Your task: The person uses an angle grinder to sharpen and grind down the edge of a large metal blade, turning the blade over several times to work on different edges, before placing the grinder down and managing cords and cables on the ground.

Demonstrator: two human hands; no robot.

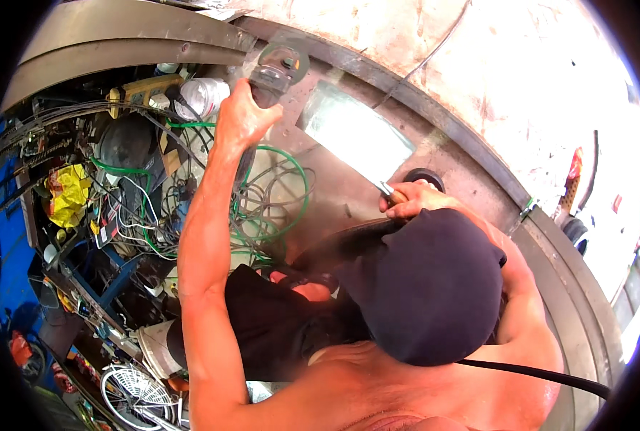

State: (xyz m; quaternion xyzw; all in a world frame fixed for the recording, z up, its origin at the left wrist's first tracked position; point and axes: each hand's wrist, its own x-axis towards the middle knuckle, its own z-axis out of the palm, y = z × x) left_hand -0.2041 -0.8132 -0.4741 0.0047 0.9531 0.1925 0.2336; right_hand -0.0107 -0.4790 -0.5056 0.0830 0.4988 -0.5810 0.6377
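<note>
My left hand point(248, 115), at the end of an outstretched arm, is closed round the body of an angle grinder point(271, 77). Its round disc point(295, 63) looks smeared, with a greyish haze nearby. Just to the right lies a cleaver point(359, 131) with a broad, pale, shiny rectangular blade. The disc is close to the blade's far left end; I cannot tell whether they touch. My right hand point(415, 200) grips the cleaver by its wooden handle point(395, 194). A dark rounded thing point(428, 287) in front of my chest hides part of my right arm.
A black round wheel-like thing point(424, 178) sits behind my right hand. Green hose point(291, 226) and tangled cables coil left of centre. Tools, a yellow bag point(68, 194) and a white tub point(203, 97) crowd the left. A curved metal rim point(406, 97) borders the far side.
</note>
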